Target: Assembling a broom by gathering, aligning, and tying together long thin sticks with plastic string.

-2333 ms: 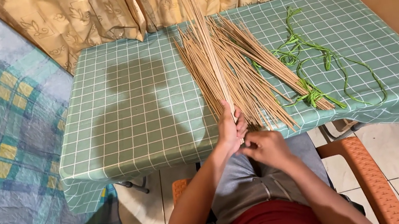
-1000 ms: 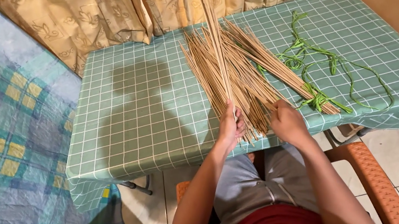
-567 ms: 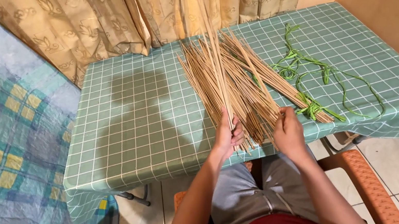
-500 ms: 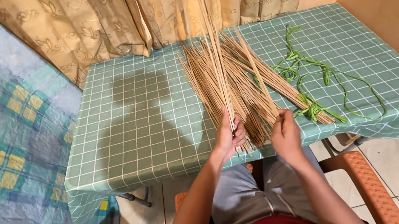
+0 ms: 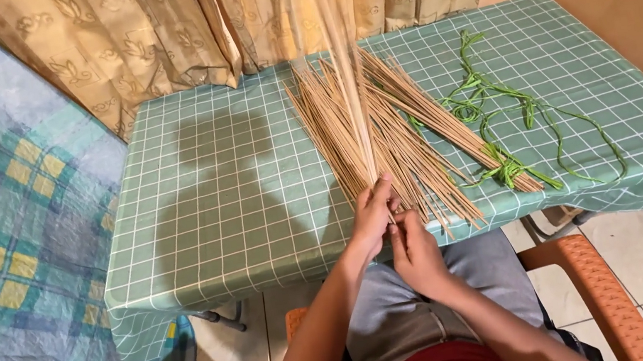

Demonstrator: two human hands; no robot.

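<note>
Right hand (image 5: 415,251) now beside left hand (image 5: 372,213), gripping thin stiff sticks (image 5: 350,101)

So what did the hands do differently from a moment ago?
The right hand came off the sticks lying on the table and moved back beside the left hand, touching the bottom ends of the upright bunch of thin sticks. The left hand kept its grip on that bunch the whole time. The spread pile of sticks, the green strips and the checked tablecloth stayed as they were.
</note>
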